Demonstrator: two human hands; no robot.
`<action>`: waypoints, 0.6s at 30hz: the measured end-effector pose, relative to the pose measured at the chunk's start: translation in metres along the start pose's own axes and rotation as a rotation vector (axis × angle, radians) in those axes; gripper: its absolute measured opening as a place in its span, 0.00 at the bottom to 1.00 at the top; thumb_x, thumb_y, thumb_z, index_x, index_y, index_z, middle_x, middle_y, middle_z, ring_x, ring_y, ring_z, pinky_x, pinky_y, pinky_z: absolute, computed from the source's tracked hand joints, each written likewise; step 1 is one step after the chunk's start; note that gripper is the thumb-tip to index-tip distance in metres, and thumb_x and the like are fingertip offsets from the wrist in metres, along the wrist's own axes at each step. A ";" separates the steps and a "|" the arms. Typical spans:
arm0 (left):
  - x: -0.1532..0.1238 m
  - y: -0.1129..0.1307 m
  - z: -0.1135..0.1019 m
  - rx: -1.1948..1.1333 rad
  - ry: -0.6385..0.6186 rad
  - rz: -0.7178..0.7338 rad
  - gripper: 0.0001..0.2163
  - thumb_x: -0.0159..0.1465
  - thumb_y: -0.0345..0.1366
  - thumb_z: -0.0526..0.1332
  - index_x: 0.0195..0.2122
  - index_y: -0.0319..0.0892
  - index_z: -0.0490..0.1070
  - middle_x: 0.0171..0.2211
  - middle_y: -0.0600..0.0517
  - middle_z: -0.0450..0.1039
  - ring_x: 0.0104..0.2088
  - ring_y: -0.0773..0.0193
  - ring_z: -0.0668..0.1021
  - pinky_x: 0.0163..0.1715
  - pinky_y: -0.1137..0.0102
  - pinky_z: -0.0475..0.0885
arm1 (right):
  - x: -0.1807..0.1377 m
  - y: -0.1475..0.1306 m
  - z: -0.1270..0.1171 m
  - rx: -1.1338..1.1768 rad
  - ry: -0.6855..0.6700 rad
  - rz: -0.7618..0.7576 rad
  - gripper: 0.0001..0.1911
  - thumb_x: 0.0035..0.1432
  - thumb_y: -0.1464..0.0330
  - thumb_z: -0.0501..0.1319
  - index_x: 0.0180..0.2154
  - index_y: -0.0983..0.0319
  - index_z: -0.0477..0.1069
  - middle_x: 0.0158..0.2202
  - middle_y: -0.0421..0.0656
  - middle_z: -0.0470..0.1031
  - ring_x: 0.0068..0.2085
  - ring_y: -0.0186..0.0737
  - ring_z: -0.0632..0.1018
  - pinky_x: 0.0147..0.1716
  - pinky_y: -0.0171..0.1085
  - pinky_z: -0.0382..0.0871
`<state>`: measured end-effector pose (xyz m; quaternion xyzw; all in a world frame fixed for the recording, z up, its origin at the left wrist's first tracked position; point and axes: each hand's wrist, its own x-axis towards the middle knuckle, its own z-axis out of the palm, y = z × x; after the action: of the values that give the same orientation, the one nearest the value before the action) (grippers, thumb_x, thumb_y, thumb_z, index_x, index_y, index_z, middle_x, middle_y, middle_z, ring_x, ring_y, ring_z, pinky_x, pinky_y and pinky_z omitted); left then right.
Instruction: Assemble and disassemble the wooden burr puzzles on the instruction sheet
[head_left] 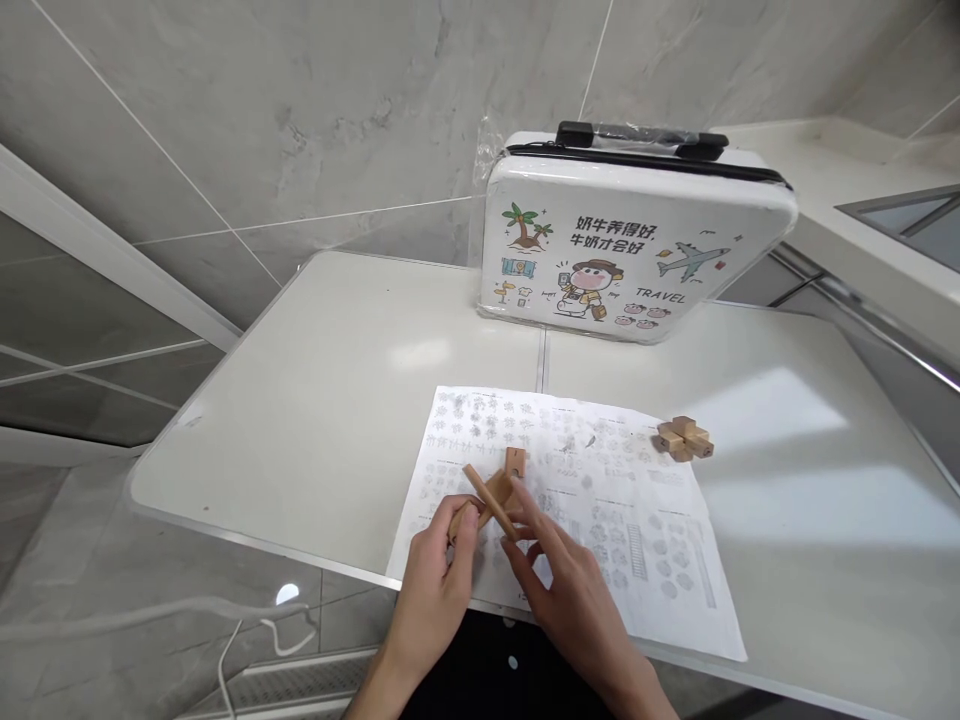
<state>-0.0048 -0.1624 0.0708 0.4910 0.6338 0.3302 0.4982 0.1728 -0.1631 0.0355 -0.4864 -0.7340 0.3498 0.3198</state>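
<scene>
My left hand (pixel 442 555) is closed around the near end of a notched wooden puzzle piece (pixel 459 522) that bears a dark mark. Between the thumb and fingers of my right hand (pixel 559 570) is a slim wooden stick (pixel 487 497), slanting up to the left across the other wood. The two pieces cross, but I cannot tell whether they interlock. Just beyond them is another wooden piece (pixel 515 460) with dark markings, partly covered by my right fingers. Under both hands lies a printed instruction sheet (pixel 600 510) with rows of small diagrams.
An assembled wooden burr puzzle (pixel 684 440) sits at the sheet's right edge. Toward the back of the white folding table (pixel 322 400) stands a white cartoon-printed suitcase (pixel 637 240) in clear plastic. A tiled wall (pixel 300 120) rises behind, and a white cable (pixel 225 610) hangs at lower left.
</scene>
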 end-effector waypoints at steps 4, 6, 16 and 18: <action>-0.001 -0.015 -0.015 0.032 0.094 -0.008 0.20 0.78 0.53 0.50 0.53 0.44 0.72 0.31 0.54 0.73 0.28 0.62 0.72 0.31 0.70 0.68 | 0.004 0.017 -0.005 -0.140 0.095 0.081 0.28 0.77 0.60 0.56 0.73 0.52 0.57 0.54 0.49 0.81 0.45 0.48 0.85 0.38 0.43 0.84; -0.002 -0.021 -0.019 0.033 0.120 0.009 0.19 0.78 0.52 0.50 0.53 0.44 0.72 0.34 0.52 0.75 0.33 0.61 0.75 0.36 0.69 0.71 | 0.009 0.023 -0.004 -0.203 0.117 0.126 0.23 0.75 0.58 0.58 0.67 0.54 0.65 0.56 0.50 0.78 0.49 0.50 0.84 0.40 0.44 0.84; -0.005 -0.021 -0.020 0.213 0.121 0.068 0.17 0.78 0.49 0.49 0.48 0.46 0.72 0.35 0.52 0.78 0.31 0.59 0.76 0.35 0.66 0.72 | 0.028 0.031 0.018 -0.316 0.154 0.171 0.17 0.74 0.50 0.56 0.46 0.57 0.70 0.42 0.48 0.76 0.44 0.53 0.79 0.40 0.50 0.77; -0.004 -0.023 -0.021 0.237 0.113 0.070 0.17 0.78 0.50 0.48 0.45 0.46 0.71 0.35 0.51 0.78 0.31 0.58 0.77 0.35 0.66 0.72 | 0.029 0.030 0.019 -0.311 0.154 0.147 0.19 0.75 0.49 0.54 0.46 0.58 0.70 0.41 0.49 0.77 0.43 0.53 0.78 0.40 0.50 0.76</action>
<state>-0.0310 -0.1716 0.0575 0.5488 0.6780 0.2974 0.3882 0.1627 -0.1313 0.0042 -0.6079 -0.7150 0.2162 0.2695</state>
